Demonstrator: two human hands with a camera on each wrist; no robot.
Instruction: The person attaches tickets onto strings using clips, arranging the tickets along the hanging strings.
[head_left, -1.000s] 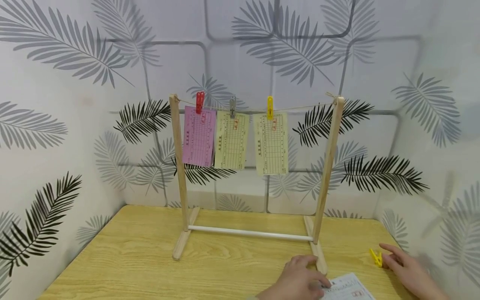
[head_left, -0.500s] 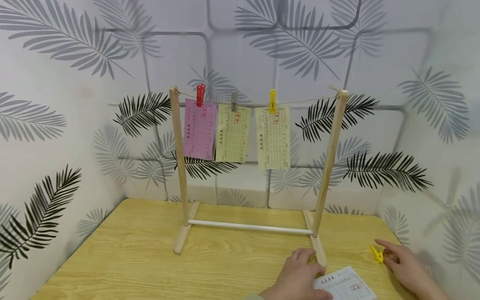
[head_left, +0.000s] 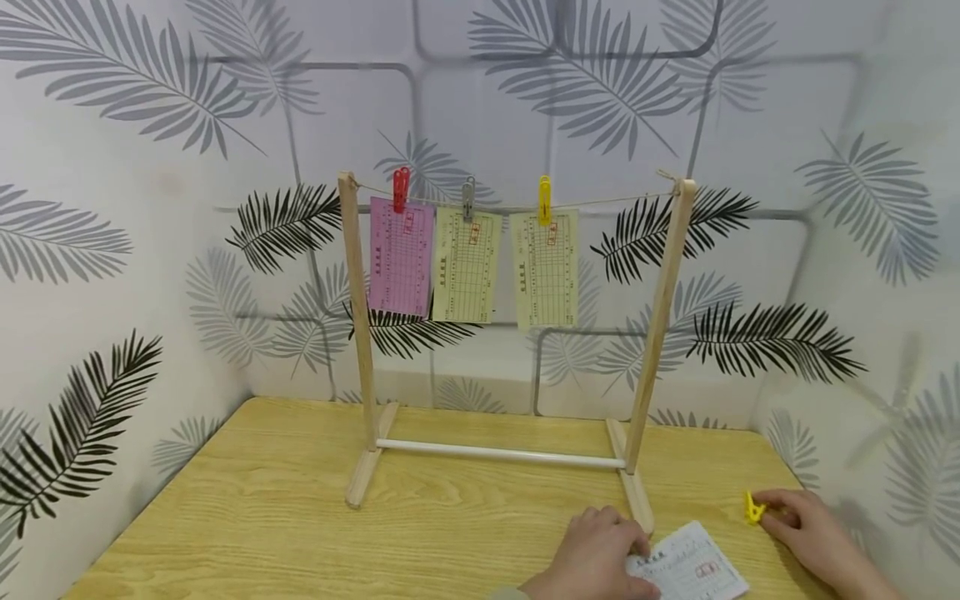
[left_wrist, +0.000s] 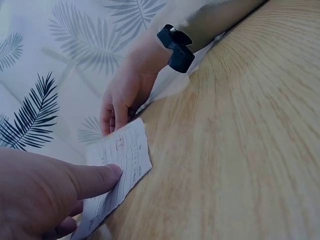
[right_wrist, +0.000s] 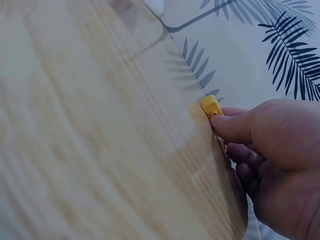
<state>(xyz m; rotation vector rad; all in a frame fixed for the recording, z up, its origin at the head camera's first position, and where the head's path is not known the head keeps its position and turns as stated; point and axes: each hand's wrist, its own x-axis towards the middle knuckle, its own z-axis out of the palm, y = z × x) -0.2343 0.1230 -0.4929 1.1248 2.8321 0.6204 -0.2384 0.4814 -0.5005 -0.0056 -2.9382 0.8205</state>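
Seeing left hand (head_left: 596, 557) fingers flat, pressing the white slip (head_left: 690, 567) at the table's (head_left: 262, 517) near edge. Right hand (head_left: 813, 542) pinches the yellow clip (head_left: 752, 507) near the right edge.

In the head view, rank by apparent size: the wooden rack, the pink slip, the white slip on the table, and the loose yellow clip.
1. Wooden rack
2. Pink slip and white slip: unsure, the white one is nearer and partly covered
3. Yellow clip

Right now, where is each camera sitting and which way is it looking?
Head: up on the person's head, looking forward and down at the wooden rack and table; both hands show.
Left wrist: on the left wrist, facing the white slip; left hand and right hand show.
Right wrist: on the right wrist, facing the yellow clip; right-hand fingers show.
All three share the table.
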